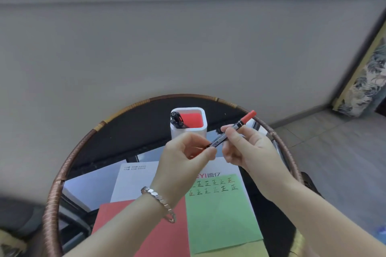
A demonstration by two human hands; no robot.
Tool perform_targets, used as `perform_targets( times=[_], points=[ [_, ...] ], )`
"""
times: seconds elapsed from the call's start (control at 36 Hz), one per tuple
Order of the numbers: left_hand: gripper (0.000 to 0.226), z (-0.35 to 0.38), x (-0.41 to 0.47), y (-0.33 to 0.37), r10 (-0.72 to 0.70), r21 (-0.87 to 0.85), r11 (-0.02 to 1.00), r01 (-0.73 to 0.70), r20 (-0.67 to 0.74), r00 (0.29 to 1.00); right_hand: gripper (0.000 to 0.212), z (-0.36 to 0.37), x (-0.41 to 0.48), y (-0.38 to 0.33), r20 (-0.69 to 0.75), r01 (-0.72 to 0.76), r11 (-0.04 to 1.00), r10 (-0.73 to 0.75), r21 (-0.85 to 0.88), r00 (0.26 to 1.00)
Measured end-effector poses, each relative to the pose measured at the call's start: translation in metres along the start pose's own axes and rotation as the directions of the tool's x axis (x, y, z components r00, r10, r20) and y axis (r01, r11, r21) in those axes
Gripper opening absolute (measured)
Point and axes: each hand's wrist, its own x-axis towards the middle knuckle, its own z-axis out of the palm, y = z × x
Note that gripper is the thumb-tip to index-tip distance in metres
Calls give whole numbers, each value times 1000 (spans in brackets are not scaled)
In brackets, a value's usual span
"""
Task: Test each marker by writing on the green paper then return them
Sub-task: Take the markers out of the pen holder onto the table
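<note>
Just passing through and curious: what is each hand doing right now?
Left hand: pinching the near end of the red marker.
Right hand: gripping the same marker's barrel.

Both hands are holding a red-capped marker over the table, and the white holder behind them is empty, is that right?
Not quite. The white holder is not empty: a black marker stands in it, as the head view shows. The rest holds: the left hand and the right hand both hold the red-capped marker over the table.
</note>
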Motion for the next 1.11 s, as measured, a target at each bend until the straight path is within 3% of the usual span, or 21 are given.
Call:
perform_targets(
  times=[0.08, 0.17, 0.36, 0.53, 0.67, 0.81, 0.86, 0.94, 1.03, 1.11],
  points=[
    [10, 0, -2, -5, 48, 282, 956, -84, 133, 990, 18, 3, -1, 8, -56, 73, 991, -80, -111, 995],
    [17, 1, -5, -6, 95, 414, 892, -183, 224, 970, 17, 6, -5, 13, -57, 123, 979, -134, -165, 989],
    [26, 0, -13, -20, 257, 505, 793, -340, 229, 939, 17, 15, -11, 15, -81, 98, 990, -91, 98, 993],
    [19, -5, -11, -19, 194, 415, 868, -273, 222, 956, 17, 14, -13, 18, -77, 121, 985, -112, 126, 991],
    [11, -9, -15, -18, 69, 436, 879, -195, 287, 955, 14, 10, -15, 16, 44, 112, 994, -112, 1, 993],
    [9, -13, -13, -27, -63, 433, 900, -51, 245, 967, 17, -16, 6, 7, -188, 54, 998, -49, 24, 981],
    [23, -17, -13, -33, -93, 407, 914, -2, 214, 972, 18, -37, 22, 6, -231, -74, 993, 52, -90, 972],
    [33, -21, -15, -41, -108, 399, 917, 24, 188, 976, 22, -62, 42, 15, -243, -275, 907, 202, -319, 949],
    [31, -22, -15, -48, -120, 362, 930, 58, 154, 981, 22, -70, 52, 24, -233, -247, 744, 125, -621, 964],
    [20, -22, -10, -51, -151, 264, 956, 126, 75, 986, 34, -65, 59, 34, -191, -193, 598, 67, -778, 979]
  ],
)
